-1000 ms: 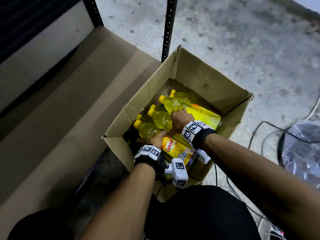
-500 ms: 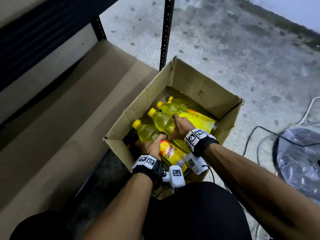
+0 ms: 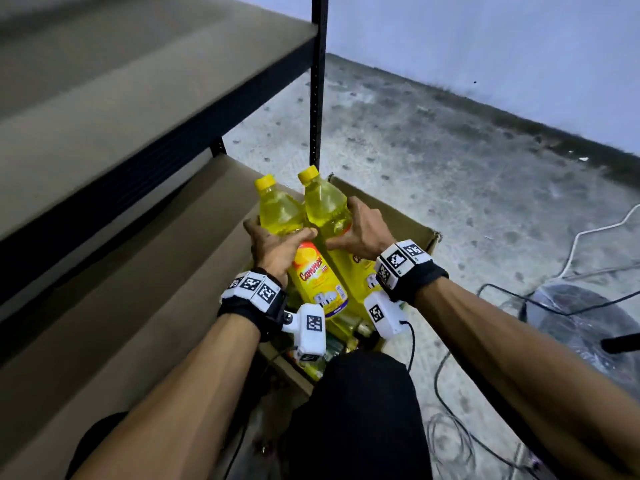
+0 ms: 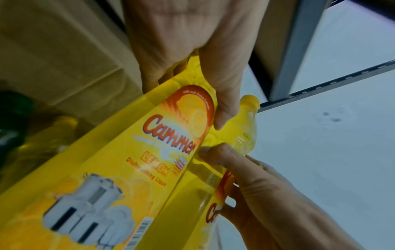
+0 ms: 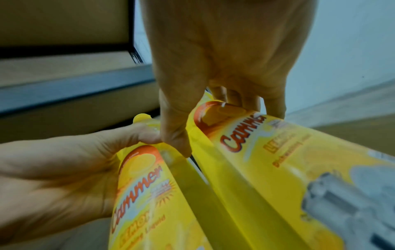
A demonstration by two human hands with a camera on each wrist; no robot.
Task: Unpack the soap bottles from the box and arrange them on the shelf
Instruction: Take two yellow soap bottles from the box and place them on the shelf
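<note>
Two yellow lemon soap bottles with yellow caps are held side by side above the cardboard box (image 3: 408, 225). My left hand (image 3: 273, 242) grips the left bottle (image 3: 282, 216) around its shoulder; its label (image 4: 162, 135) fills the left wrist view. My right hand (image 3: 360, 232) grips the right bottle (image 3: 325, 206) the same way; its label (image 5: 267, 143) shows in the right wrist view. The two thumbs nearly meet between the bottles. More bottles (image 3: 349, 329) lie in the box below, mostly hidden by my wrists.
A metal shelf unit stands at the left, with a board-covered lower shelf (image 3: 145, 271) beside the box and an upper shelf (image 3: 121, 109) above it. A black upright post (image 3: 318, 81) rises behind the bottles. Cables (image 3: 519, 306) and a plastic-wrapped fan (image 3: 588, 327) lie on the floor at right.
Both hands have lifted a bottle each up out of the box, from lying to nearly upright. My view has tilted up toward the shelf.
</note>
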